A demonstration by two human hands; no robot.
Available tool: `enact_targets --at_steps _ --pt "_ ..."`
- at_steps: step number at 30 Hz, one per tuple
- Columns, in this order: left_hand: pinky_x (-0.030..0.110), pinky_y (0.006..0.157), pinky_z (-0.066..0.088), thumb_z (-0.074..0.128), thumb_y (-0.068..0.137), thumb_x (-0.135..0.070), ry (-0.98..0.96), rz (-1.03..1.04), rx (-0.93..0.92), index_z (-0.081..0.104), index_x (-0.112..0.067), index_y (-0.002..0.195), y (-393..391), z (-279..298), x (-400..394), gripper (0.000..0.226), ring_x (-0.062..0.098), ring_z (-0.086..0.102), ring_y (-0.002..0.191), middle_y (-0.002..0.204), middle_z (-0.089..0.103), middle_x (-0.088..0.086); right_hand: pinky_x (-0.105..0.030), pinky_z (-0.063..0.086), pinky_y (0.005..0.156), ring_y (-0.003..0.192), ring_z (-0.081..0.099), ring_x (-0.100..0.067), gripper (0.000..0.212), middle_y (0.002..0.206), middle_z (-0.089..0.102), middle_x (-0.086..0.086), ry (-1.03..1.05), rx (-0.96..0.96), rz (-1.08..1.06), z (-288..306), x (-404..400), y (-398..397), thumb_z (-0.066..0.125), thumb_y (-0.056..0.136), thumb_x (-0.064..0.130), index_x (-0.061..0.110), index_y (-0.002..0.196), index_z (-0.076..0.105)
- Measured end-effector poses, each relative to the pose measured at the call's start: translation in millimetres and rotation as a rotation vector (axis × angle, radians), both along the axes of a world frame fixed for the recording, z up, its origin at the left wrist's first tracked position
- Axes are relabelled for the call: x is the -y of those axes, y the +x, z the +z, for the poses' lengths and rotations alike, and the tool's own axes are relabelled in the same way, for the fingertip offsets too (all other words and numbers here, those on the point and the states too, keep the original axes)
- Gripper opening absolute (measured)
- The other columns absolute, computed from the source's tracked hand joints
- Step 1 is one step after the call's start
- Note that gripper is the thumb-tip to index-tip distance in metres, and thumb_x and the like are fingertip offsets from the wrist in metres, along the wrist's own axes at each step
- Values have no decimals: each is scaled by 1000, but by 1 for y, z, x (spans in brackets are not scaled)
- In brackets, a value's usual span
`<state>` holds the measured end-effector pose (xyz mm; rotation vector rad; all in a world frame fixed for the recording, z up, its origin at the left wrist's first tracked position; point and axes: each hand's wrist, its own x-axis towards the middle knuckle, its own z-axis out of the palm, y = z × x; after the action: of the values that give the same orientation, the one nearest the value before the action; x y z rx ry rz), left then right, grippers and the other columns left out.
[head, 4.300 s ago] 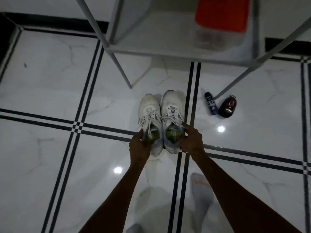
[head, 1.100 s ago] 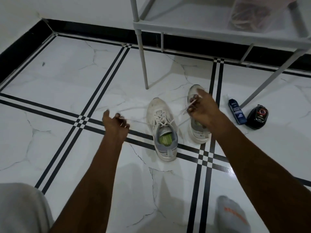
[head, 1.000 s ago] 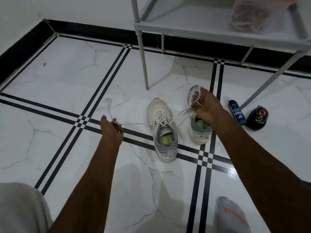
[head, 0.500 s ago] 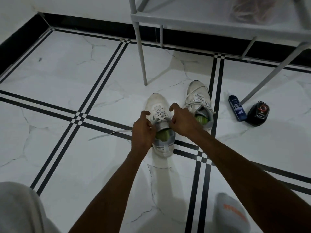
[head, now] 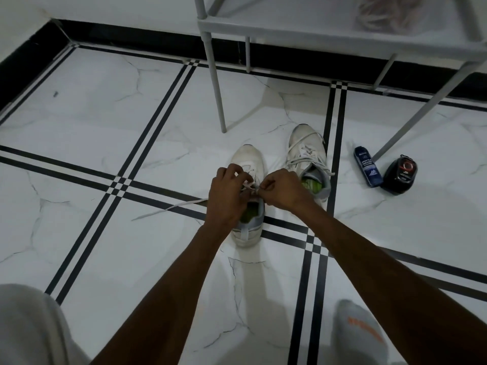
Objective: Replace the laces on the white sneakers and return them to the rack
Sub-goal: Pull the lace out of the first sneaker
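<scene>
Down over the nearer sneaker [head: 249, 164], my left hand [head: 228, 196] and my right hand [head: 280, 189] were both curled tight, each pinching the white lace [head: 247, 186] where it crossed above the tongue. The two hands sat close together, knuckles almost meeting, just ahead of the shoe's green insole [head: 249, 213]. One loose end of that lace [head: 168, 208] trailed away to my left, lying flat across the black stripes of the floor [head: 105, 143].

The sneaker I was working on stood upright with its toe pointing away from me and its grey heel toward me. Its mate, the second sneaker [head: 308, 156], stood just beside it on my right and a little farther off, its laces loose and spilling over the sides.

Farther right, a dark blue cleaner bottle [head: 367, 167] lay on the tiles, and a black round container [head: 400, 173] sat touching or nearly touching it. Beyond the shoes stood the grey legs of the rack [head: 214, 75], its lowest shelf carrying a blurred pinkish bundle that I could not make out. At the bottom edge, my grey sock [head: 361, 335] with orange lettering showed on the marble.
</scene>
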<state>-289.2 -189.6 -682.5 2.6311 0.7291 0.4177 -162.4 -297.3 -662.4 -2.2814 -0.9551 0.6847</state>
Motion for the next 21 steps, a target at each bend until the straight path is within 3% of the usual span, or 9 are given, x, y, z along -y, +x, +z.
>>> enact_targets --at_steps 5,10,12,14,16,17,19,21 --pt "40 74 44 76 80 -21 316 -90 -31 75 -14 82 2 1 -4 8 29 60 89 94 69 3 -39 61 74 66 72 -16 18 67 74 -3 -4 -75 -54 -2 -2 1 76 79 29 13 73 79" --pt "43 76 42 65 91 -23 346 -124 -23 69 -11 90 -4 -7 -6 13 30 55 94 98 66 7 -43 62 73 64 73 -22 24 65 74 -9 43 -179 -101 -2 2 0 80 78 32 8 73 79" --pt "35 78 37 59 96 -23 172 154 65 64 -8 96 -9 -15 -11 16 28 54 96 100 63 8 -44 63 68 62 73 -24 23 63 73 -11 59 -207 -144 -3 4 2 81 77 28 6 73 78" --pt "27 72 31 50 100 -23 -215 582 233 63 -2 89 -18 -17 -26 27 32 59 94 92 63 15 -44 63 66 63 74 -25 22 64 73 -11 71 -229 -180 -4 7 4 82 76 28 6 73 79" --pt "23 64 38 51 100 -18 -439 730 317 61 2 91 -28 -22 -38 25 34 63 88 92 61 19 -42 63 68 62 73 -22 24 62 73 -8 75 -194 -160 -7 7 5 81 77 33 10 73 79" --pt "20 68 44 55 99 -16 -448 676 332 59 1 102 -32 -19 -35 17 29 62 91 101 61 17 -41 63 68 61 73 -20 25 61 73 -6 70 -181 -144 -7 7 4 81 77 37 12 72 80" --pt "24 83 46 61 96 -17 -344 399 381 54 -8 121 -34 -7 -20 27 19 55 102 114 59 7 -40 63 66 59 73 -19 26 61 73 -4 57 -194 -124 -5 4 1 81 77 40 14 73 80" --pt "28 88 43 67 92 -24 -184 106 254 57 -14 122 -26 -2 -6 34 18 52 108 118 60 3 -40 63 64 59 73 -20 26 65 74 -7 49 -223 -114 -2 2 0 82 78 35 9 77 80"
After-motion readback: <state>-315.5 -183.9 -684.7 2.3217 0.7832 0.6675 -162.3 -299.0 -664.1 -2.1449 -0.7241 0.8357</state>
